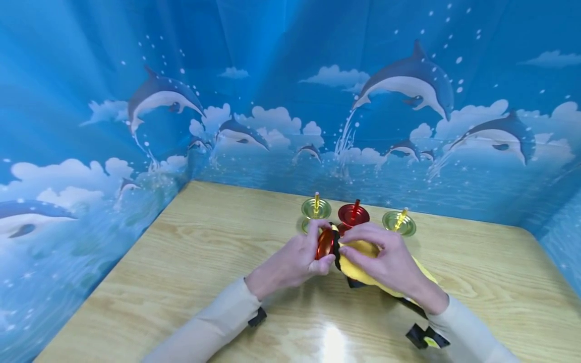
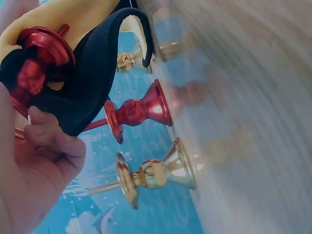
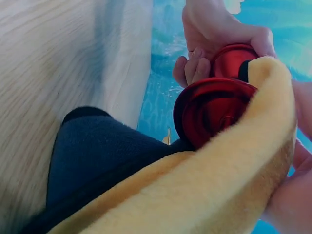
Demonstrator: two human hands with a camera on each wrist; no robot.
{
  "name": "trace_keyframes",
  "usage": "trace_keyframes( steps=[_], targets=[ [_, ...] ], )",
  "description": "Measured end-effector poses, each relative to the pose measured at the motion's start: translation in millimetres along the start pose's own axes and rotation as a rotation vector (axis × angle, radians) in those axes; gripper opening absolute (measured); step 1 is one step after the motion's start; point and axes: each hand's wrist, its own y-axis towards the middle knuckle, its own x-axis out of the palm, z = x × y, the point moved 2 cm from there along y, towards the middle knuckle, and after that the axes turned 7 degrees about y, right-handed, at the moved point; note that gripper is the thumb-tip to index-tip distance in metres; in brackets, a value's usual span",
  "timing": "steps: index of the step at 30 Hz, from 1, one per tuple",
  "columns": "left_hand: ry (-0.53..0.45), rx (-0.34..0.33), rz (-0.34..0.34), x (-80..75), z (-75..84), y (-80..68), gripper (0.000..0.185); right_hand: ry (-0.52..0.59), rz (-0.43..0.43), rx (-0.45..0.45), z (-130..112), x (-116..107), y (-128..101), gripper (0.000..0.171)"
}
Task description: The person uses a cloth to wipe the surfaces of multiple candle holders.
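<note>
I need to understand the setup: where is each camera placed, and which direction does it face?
Head: on the head, facing forward and down at the table; both hands and sleeves show.
Left wrist: low, looking along the left hand toward the red candlestick standing on the table.
Right wrist: sees cloth; right hand at the edge.
Shared: the held red holder.

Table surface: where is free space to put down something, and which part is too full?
The table is bare on its left side, from the left hand out to the dolphin backdrop, and on its right past the right hand. It is crowded at the back middle, where three candle holders stand close behind both hands and the yellow cloth.
</note>
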Motion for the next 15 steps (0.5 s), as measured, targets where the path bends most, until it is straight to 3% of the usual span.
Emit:
trace_keyframes(
  steps=[6,8,11,15],
  targets=[
    [0.206,0.111,0.049,0.2,8.0,0.7,0.065,0.195,-0.110,0.399,7.6,-9.0,5.3,0.016],
    [0.246,0.126,0.063,0.9,8.1,0.3,0.066,0.211,-0.149,0.457,8.7,-10.3,6.4,0.018],
    [0.227,0.111,0.065,2.2,5.6,-0.3,0.066,0.174,-0.154,0.444,8.7,-9.8,3.6,0.016],
    [0.063,0.029,0.025,0.3,-1.5,-1.1,0.079,0.064,-0.098,0.212,3.4,-3.8,-0.9,0.022]
  ],
)
